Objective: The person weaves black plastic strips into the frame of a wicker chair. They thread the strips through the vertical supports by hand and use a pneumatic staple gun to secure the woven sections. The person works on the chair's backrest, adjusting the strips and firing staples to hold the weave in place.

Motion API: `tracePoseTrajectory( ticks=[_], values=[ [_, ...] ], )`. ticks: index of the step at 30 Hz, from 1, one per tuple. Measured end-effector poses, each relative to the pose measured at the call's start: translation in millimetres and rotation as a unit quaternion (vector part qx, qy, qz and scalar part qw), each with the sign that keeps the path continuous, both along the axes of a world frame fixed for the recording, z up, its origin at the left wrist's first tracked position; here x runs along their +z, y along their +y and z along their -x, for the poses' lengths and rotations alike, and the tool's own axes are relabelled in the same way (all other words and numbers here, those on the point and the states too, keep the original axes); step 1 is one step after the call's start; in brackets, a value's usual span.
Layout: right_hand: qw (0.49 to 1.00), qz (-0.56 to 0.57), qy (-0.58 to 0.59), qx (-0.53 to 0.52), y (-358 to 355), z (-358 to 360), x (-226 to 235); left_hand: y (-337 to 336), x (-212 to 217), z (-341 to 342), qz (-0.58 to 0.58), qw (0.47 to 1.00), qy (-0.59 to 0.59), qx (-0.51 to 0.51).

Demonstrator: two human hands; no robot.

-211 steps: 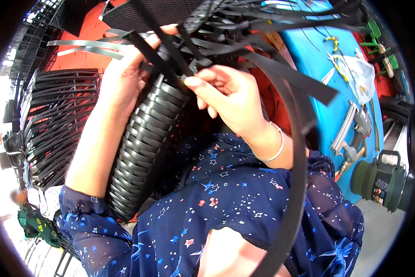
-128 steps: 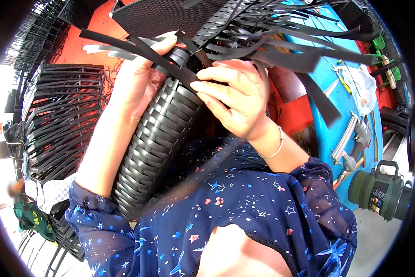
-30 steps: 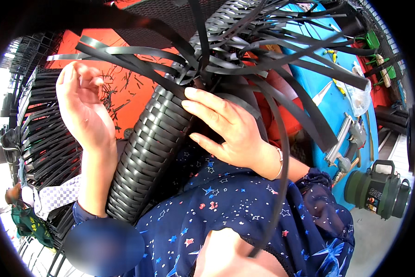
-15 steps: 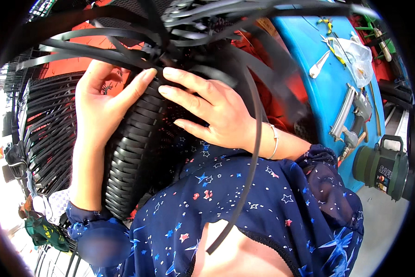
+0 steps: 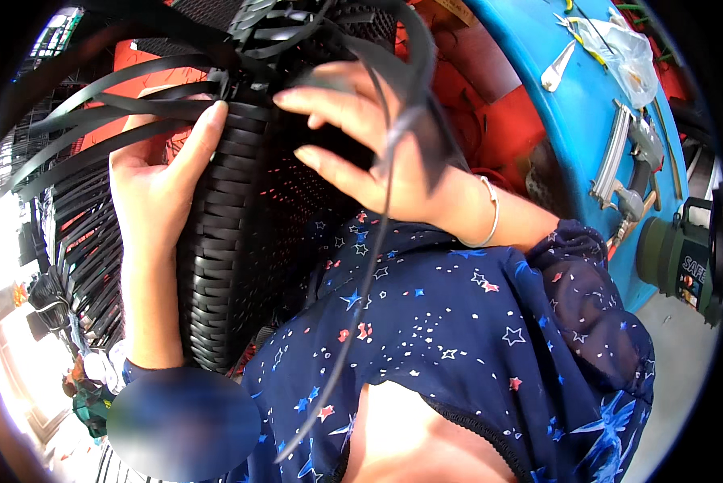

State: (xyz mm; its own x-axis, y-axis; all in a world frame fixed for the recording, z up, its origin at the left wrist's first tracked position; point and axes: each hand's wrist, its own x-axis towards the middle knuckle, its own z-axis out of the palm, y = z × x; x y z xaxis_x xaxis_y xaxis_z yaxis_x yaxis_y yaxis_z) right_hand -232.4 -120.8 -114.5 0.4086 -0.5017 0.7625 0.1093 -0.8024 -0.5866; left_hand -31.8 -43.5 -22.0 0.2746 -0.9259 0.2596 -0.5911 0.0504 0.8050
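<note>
Black woven frame (image 5: 232, 241), both hands on.

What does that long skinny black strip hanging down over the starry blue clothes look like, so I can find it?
Start at the big black woven piece that the left hand steadies from the side. The right hand rests across its top among many loose black strips. The dangling strip runs from that hand down over the blue star-print dress; it alone hangs long and thin, the others fan out sideways.
</note>
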Motion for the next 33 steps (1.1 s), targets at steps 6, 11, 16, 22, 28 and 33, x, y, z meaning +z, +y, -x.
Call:
tracePoseTrajectory(
  ticks=[6, 11, 16, 22, 28, 33],
  values=[
    [0.981, -0.154, -0.114, 0.034, -4.4, -17.7, -0.7, -1.5, 3.1, 2.6, -0.074, 0.991, 0.105, 0.047],
    [0.964, -0.251, -0.081, 0.031, -0.3, -23.8, 2.5, -4.3, 10.1, 12.1, -0.119, 0.976, 0.179, 0.015],
    [0.963, -0.249, -0.083, 0.053, -2.6, -21.3, 0.9, -4.2, 8.4, 5.7, -0.128, 0.981, 0.149, -0.002],
    [0.943, -0.318, -0.101, -0.016, 5.9, -16.9, 3.9, -7.1, -0.5, -3.1, -0.109, 0.981, 0.153, -0.048],
    [0.996, -0.006, 0.032, 0.078, 17.5, 17.8, 24.5, -2.6, -9.1, -7.7, -0.071, 0.982, 0.167, -0.043],
    [0.989, -0.009, 0.138, 0.05, 14.1, -1.0, 30.1, -2.3, -6.0, -7.1, -0.09, 0.983, 0.157, -0.038]
  ],
)
